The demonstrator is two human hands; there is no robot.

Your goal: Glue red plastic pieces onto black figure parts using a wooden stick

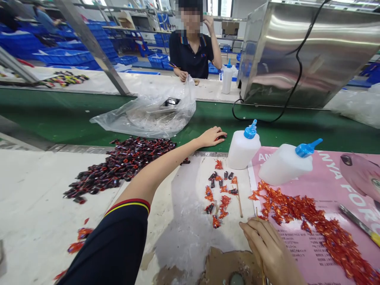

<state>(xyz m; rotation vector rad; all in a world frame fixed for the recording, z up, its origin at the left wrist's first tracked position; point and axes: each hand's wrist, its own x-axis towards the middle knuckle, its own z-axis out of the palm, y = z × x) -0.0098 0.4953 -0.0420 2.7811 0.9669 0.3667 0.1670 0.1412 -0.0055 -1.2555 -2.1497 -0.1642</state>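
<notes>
My left hand [211,137] reaches out over the green belt, fingers curled around small black-and-red pieces [221,137] that show beneath them. At the lower right, my right hand [268,247] is closed on a thin wooden stick [261,266], its tip poking up past the fingers. Between the hands lie several orange-red pieces [225,202] and small black caps [213,175]. Another thin stick [240,202] rests on the table beside them. Left of my arm spreads a big pile of glossy black-and-red pieces [127,160].
Two white bottles [242,150] with blue nozzles stand beyond my right hand. Orange pieces [314,217] heap on a pink printed sheet, near a yellow-handled tool [358,223]. A clear plastic bag [148,116] lies on the green belt [59,114]. Opposite sits a person [192,51].
</notes>
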